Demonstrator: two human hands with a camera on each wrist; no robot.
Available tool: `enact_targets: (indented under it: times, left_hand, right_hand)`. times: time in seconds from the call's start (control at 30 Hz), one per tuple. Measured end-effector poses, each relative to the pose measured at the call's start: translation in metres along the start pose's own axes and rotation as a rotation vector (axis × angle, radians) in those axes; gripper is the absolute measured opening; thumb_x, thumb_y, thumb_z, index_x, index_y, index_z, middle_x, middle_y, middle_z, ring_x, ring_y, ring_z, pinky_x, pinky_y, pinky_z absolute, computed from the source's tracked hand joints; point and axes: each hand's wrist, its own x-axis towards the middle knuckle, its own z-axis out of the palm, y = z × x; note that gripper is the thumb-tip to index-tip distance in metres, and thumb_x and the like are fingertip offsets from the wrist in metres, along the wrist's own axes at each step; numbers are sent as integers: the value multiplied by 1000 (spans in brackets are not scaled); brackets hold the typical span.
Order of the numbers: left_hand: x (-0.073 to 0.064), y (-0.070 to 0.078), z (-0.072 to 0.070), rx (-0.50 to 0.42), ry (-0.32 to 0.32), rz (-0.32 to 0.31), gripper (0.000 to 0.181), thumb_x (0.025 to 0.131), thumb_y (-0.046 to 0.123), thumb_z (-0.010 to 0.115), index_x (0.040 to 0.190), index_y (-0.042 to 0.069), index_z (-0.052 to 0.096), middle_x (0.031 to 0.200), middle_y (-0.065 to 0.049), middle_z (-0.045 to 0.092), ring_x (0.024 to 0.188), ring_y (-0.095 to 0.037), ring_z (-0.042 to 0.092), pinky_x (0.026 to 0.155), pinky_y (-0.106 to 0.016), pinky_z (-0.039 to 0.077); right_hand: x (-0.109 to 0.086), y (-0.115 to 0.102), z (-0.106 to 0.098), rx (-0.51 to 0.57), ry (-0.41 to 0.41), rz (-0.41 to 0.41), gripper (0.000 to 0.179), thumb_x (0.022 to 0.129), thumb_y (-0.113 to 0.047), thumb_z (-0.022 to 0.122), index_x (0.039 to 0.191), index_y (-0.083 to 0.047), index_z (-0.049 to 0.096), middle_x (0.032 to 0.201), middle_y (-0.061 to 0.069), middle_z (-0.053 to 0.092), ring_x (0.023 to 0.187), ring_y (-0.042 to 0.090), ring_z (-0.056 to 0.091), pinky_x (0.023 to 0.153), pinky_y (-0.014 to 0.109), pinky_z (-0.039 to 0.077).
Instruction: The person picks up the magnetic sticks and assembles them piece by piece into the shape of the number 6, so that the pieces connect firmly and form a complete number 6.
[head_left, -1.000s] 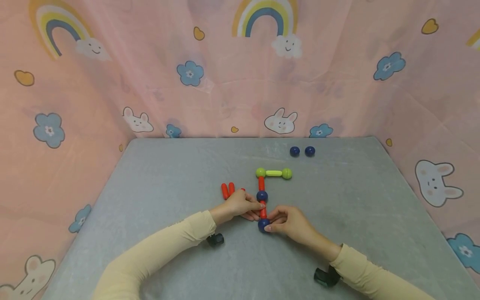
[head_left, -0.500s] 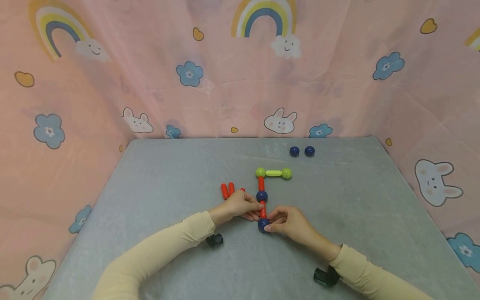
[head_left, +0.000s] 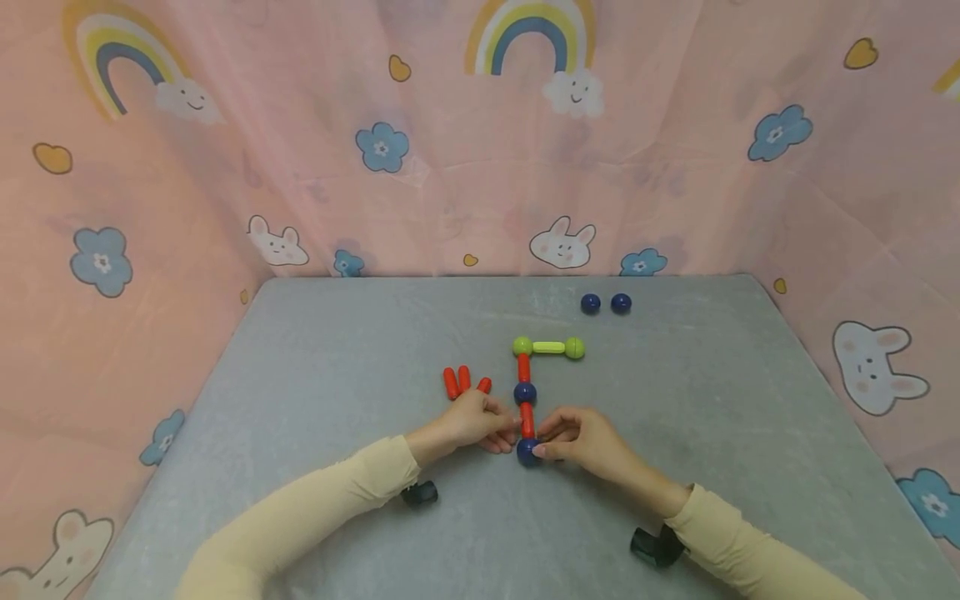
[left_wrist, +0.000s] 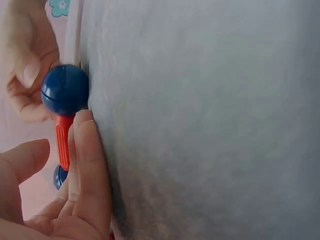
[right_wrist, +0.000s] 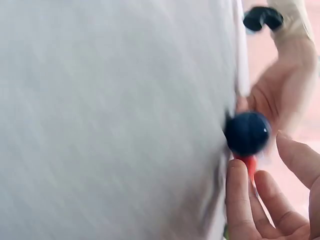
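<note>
Left hand [head_left: 474,421] is just beside the red rod [head_left: 527,421], fingers and thumb parted, not gripping. Right hand [head_left: 583,443] is loosely cupped at the blue ball [head_left: 527,453], probably so it won't roll. Spare rods [head_left: 465,378] lie just past the left, handy I guess.

Curtained booth [head_left: 810,217], pink rainbow-print cloth [head_left: 450,196] on three sides, grey table [head_left: 337,350]

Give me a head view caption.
Bare hands flank a red cylindrical rod between glossy navy balls on a grey tabletop.
</note>
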Motion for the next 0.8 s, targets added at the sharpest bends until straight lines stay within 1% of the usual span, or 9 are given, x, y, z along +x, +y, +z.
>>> enact_targets:
  times: [0.07,0.17,0.27,0.4,0.57,0.67,0.73,0.8]
  left_hand:
    - [-4,-1,0,-10,-4,-8,21,95,15,65,99,-4,74,76,-8,73,61,-10,69,61,-27,62]
    - [-10,-4,-1,-40,-16,-22,21,95,13,64,105,-3,72,76,-7,73,61,-9,68,61,-26,61]
    - [-17,-8,0,-57,-29,-23,21,95,13,64,106,-3,71,78,-7,74,62,-8,68,62,-26,61]
    - [-24,-11,4,-70,-43,-19,22,95,14,64,106,-4,70,79,-7,74,63,-8,69,63,-26,62]
    - [-30,-15,9,-120,-49,-22,19,95,13,65,104,-3,69,74,-4,71,61,-9,69,61,-26,61]
    - [-33,-18,12,-148,-52,-26,19,95,14,66,104,-3,69,73,-4,71,60,-9,69,60,-26,61]
    - [-34,-19,13,-159,-56,-25,20,95,15,65,105,-3,68,73,-5,71,61,-10,70,60,-27,61]
    - [-36,-20,14,-160,-60,-21,21,96,15,65,106,-3,68,74,-6,72,61,-10,70,61,-28,62]
  right_hand:
    - [4,-2,-6,-16,11,-5,31,83,-20,81,103,0,69,95,14,74,76,10,69,66,23,57]
    - [13,-8,-17,-56,37,-53,30,84,-19,79,105,0,69,97,14,74,80,11,69,69,22,57]
    - [26,-16,-27,-117,69,-119,29,84,-18,79,106,-1,71,98,13,74,84,14,69,72,22,56]
    - [45,-27,-36,-208,73,-172,26,85,-19,78,106,-5,72,97,9,74,88,16,67,77,26,56]
    - [71,-39,-35,-299,17,-217,26,85,-18,78,109,-8,73,103,8,75,94,17,67,86,36,59]
    - [86,-44,-31,-344,-41,-245,28,85,-17,78,112,-11,73,108,9,74,97,18,68,89,39,58]
    - [96,-46,-27,-378,-83,-264,27,85,-16,78,111,-13,74,110,8,74,99,19,68,91,39,58]
    - [105,-48,-24,-398,-137,-290,26,86,-14,77,112,-13,74,112,7,73,101,20,68,92,39,58]
